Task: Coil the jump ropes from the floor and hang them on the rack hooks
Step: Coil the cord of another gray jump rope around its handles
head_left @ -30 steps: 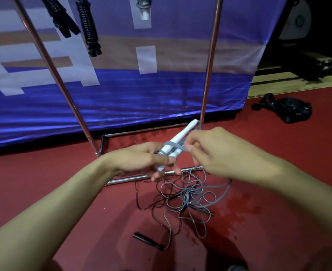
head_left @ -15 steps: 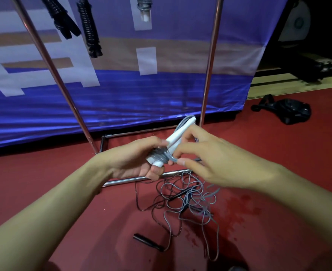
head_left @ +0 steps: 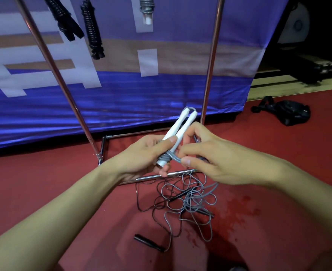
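My left hand (head_left: 144, 153) grips two white jump-rope handles (head_left: 181, 126) side by side, tips pointing up and away. A few turns of grey cord (head_left: 166, 158) are wound round their lower ends. My right hand (head_left: 204, 153) pinches the grey cord just right of the handles. The rest of the grey cord (head_left: 188, 200) lies tangled on the red floor below, mixed with a black rope whose handle (head_left: 148, 242) lies nearer me. Coiled ropes (head_left: 91, 30) hang at the top of the metal rack (head_left: 210, 61).
The rack's chrome base bars (head_left: 151, 176) run across the floor just under my hands. A blue and white banner (head_left: 122, 90) hangs behind the rack. A black bag (head_left: 290, 112) lies on the floor at the right.
My right hand has carried the grey cord round the handles, adding turns near their lower ends. The handles now point more upright, and more cord has lifted off the floor pile.
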`<action>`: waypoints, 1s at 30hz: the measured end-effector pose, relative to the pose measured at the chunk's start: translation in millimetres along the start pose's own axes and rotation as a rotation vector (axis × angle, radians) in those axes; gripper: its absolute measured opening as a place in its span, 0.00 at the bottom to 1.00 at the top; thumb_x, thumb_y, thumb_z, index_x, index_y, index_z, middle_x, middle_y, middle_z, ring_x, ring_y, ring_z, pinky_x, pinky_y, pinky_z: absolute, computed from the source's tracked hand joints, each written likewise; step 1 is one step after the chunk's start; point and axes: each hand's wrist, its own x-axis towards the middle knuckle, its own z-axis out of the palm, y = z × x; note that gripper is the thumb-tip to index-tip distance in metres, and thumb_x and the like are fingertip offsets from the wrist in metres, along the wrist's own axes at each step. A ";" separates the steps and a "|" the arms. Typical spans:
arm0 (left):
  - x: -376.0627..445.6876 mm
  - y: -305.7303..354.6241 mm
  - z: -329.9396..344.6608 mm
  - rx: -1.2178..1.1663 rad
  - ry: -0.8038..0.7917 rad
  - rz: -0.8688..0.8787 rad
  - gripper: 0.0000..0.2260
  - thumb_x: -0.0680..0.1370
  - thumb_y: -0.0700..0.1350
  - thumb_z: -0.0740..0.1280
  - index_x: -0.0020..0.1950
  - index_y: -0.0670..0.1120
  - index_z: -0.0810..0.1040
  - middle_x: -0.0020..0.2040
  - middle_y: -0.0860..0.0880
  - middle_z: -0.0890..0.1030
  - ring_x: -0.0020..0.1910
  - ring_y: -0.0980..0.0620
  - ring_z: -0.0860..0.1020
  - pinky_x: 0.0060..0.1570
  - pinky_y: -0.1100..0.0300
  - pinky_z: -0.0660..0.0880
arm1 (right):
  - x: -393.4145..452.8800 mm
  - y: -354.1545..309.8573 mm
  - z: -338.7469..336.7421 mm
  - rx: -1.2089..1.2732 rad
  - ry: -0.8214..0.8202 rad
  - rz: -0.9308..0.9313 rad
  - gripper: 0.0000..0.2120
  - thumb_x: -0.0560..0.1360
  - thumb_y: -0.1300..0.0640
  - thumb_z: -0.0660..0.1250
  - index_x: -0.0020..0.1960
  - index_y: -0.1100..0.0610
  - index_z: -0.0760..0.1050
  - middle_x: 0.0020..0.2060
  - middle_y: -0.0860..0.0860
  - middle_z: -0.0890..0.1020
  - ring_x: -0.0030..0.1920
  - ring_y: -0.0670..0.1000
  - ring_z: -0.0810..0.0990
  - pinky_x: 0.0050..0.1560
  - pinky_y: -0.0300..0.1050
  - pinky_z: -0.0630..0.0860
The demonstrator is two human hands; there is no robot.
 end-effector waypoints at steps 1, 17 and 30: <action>-0.4 -0.4 -1.6 -0.002 -0.015 -0.012 0.18 0.85 0.50 0.61 0.62 0.35 0.76 0.42 0.44 0.78 0.31 0.53 0.76 0.28 0.62 0.77 | -0.9 0.6 0.1 -0.005 -0.009 -0.005 0.07 0.84 0.49 0.61 0.48 0.39 0.70 0.56 0.43 0.63 0.44 0.52 0.76 0.51 0.53 0.75; -3.6 -2.4 -17.7 -0.313 -0.220 -0.203 0.17 0.81 0.52 0.64 0.65 0.45 0.79 0.44 0.45 0.69 0.31 0.53 0.69 0.27 0.64 0.57 | -4.7 7.1 -4.0 -0.136 -0.085 -0.040 0.12 0.83 0.47 0.60 0.63 0.46 0.78 0.63 0.48 0.74 0.49 0.47 0.77 0.55 0.52 0.75; -15.3 -1.3 -31.8 -0.293 -0.379 -0.144 0.20 0.81 0.44 0.70 0.70 0.38 0.74 0.54 0.38 0.79 0.39 0.49 0.73 0.33 0.61 0.67 | 4.2 54.5 4.1 0.066 -0.183 0.108 0.07 0.83 0.51 0.64 0.49 0.45 0.80 0.42 0.41 0.80 0.45 0.45 0.80 0.51 0.44 0.77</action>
